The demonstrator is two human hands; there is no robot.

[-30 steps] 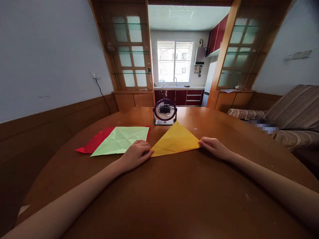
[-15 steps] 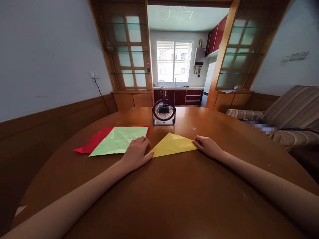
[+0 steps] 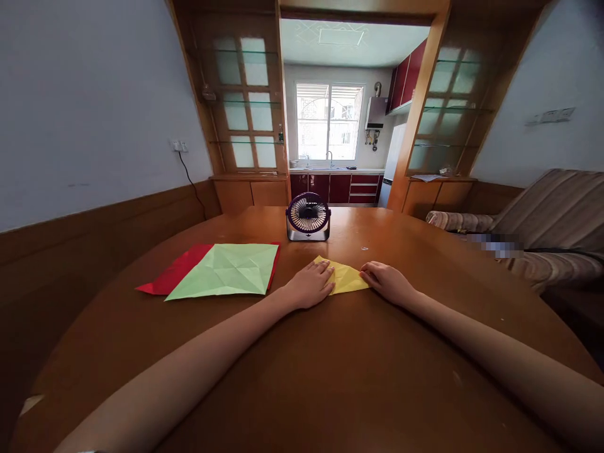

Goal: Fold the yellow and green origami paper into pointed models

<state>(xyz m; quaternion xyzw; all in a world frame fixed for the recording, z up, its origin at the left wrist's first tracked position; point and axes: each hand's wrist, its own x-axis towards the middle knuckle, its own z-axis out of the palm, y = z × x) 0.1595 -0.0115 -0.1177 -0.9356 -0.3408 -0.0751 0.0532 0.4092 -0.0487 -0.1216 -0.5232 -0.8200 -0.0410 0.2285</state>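
Note:
A folded sheet of yellow paper (image 3: 346, 277) lies on the table in front of me, its left part hidden under my left hand (image 3: 311, 284). That hand rests palm down across the paper with its fingers stretched out. My right hand (image 3: 387, 280) has its fingers closed at the paper's right corner, and its thumb is mostly hidden. To the left, a creased pale green sheet (image 3: 226, 269) lies flat over a red sheet (image 3: 177, 272), whose left part and right edge show from beneath. My left hand is apart from both.
A small purple desk fan (image 3: 308, 215) stands on the round wooden table (image 3: 358, 377) beyond the paper. A small light scrap (image 3: 364, 248) lies right of the fan. A striped armchair (image 3: 557, 214) stands to the right of the table.
My left hand has moved right, from the yellow paper's left corner onto its middle. The paper's left corner no longer shows at its old place. My right hand stays at the right corner.

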